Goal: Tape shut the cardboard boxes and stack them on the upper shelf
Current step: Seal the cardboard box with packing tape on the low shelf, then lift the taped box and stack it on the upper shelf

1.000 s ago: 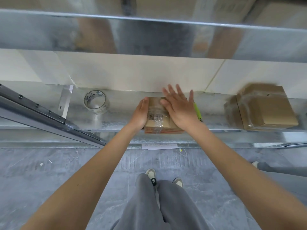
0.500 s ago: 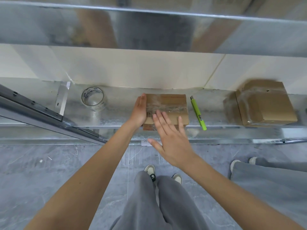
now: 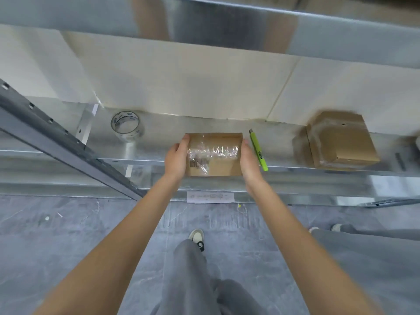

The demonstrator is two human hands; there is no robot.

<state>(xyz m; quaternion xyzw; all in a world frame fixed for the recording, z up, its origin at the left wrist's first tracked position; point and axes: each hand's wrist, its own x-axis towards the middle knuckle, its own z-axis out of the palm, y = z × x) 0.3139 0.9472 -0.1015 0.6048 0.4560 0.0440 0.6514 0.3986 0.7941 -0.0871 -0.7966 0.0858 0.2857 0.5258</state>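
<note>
A small cardboard box [image 3: 218, 164] with clear tape across its top and a barcode label sits at the front edge of the metal shelf [image 3: 284, 142]. My left hand [image 3: 176, 158] grips its left side, thumb on the top edge. My right hand [image 3: 248, 161] is against its right side; its fingers are hidden behind the box. A second taped cardboard box [image 3: 341, 142] stands on the same shelf to the right. The upper shelf [image 3: 204, 21] runs across the top of the view.
A roll of clear tape [image 3: 125, 125] lies on the shelf to the left of the box. A green utility knife [image 3: 258, 150] lies just right of my right hand. A grey diagonal shelf rail [image 3: 68, 144] crosses on the left. Another person's legs [image 3: 363, 242] stand at the right.
My right hand has left the top of the box, swung down and come back to its right side. My left hand has stayed on the left side.
</note>
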